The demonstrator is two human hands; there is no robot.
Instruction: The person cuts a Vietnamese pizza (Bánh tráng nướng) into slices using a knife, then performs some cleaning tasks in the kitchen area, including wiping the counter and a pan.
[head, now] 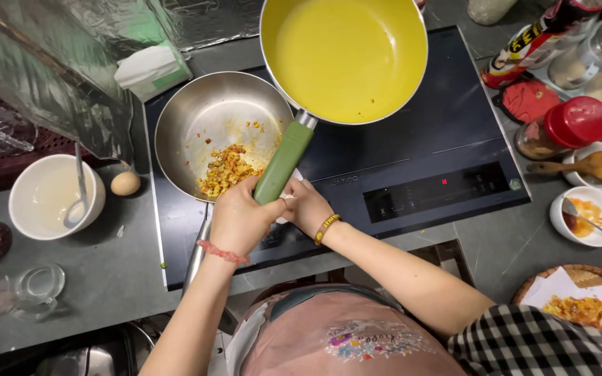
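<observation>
Green-handled pan [343, 57] is sitting top centre of the frame, tilted toward the camera: yellow inner coating, pale rim, thin oily film pooling inside plus a few orange specks near the lower wall. Its green handle [283, 163] is running down-left to mid-frame, joined by a metal ferrule. Left hand [240, 221] is wrapping fully around the handle's lower end, closed tight on it; red bead bracelet on that wrist. Right hand [306, 207] is sitting just beside it, lower centre, fingers curled around something small and white; can't tell what it is or whether it's touching the handle. Yellow band on that wrist. Pan's lower-left rim is overlapping the steel pan [212, 118] left of centre, which is holding a small heap of yellow-orange chopped food [227, 169] near its lower edge. Both are over the black induction cooktop [412, 160]. Cooktop's right half is showing bare glass down to the control strip. Left edge is tight: white bowl with spoon [56, 197] and an egg [125, 184] just off the cooktop. Right edge is crowded: red-capped jar [566, 127], wooden spoon [593, 167], small sauce dish [587, 216].
</observation>
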